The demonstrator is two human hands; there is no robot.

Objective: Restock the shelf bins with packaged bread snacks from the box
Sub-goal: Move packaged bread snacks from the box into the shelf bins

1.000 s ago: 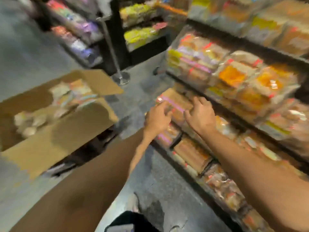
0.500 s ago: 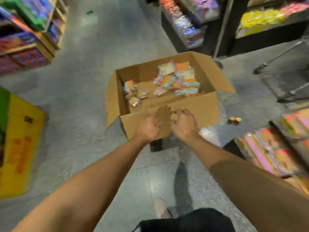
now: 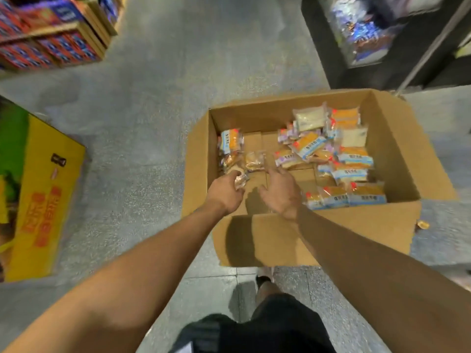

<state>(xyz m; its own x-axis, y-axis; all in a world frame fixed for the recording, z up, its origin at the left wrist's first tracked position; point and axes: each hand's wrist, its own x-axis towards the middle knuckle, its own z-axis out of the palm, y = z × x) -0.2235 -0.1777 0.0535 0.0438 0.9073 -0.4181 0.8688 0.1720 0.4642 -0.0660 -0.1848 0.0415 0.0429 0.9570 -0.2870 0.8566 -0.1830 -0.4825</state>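
Grey speckled shop floor [image 3: 158, 80] runs under everything here. Over on the left lies a big yellow and green carton [image 3: 38, 197] with red print. In the middle sits the open cardboard box [image 3: 318, 240], flaps folded out, its near wall facing the person. Most of the packaged bread snacks [image 3: 344, 159] are heaped along the box's right side, orange and white wrappers with blue bands, and a smaller cluster [image 3: 230, 142] leans against the left inner wall. Bare cardboard bottom shows between the two groups. Both forearms reach down over the near wall into the box. The right hand [image 3: 279, 192] hovers with its fingers spread and relaxed, forefinger pointing toward the snacks, holding nothing. The left hand [image 3: 225, 192] has its fingers curled round a small clear-wrapped bread snack [image 3: 240, 180] near the left corner
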